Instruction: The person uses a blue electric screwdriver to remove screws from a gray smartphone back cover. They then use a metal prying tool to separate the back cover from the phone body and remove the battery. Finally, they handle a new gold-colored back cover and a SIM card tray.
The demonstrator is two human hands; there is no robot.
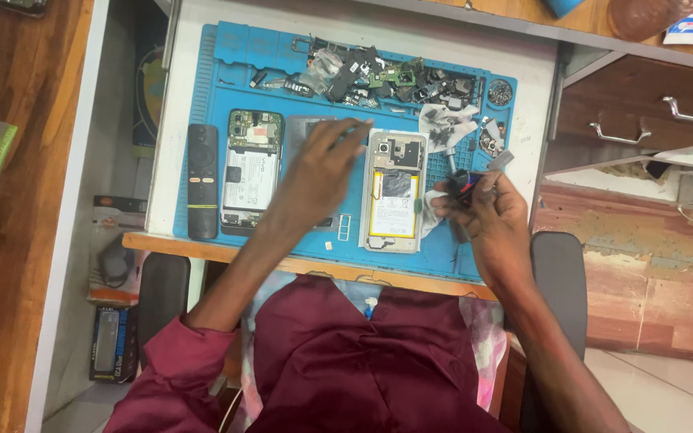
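My left hand [322, 172] lies flat on a grey phone back panel [305, 128] in the middle of the blue repair mat [210, 80], fingers spread over it. My right hand [487, 212] is closed around a small dark tool with red on it [465, 183] and a bit of white cloth, just right of an opened white phone [395, 192] showing its battery. A second opened phone [250, 170] with a white battery lies to the left of my left hand.
A black remote control [202, 180] lies at the mat's left edge. Several loose phone parts and screws [378, 76] are heaped along the mat's far side. A small SIM tray [344, 228] sits near the front edge. Wooden drawers [643, 120] stand to the right.
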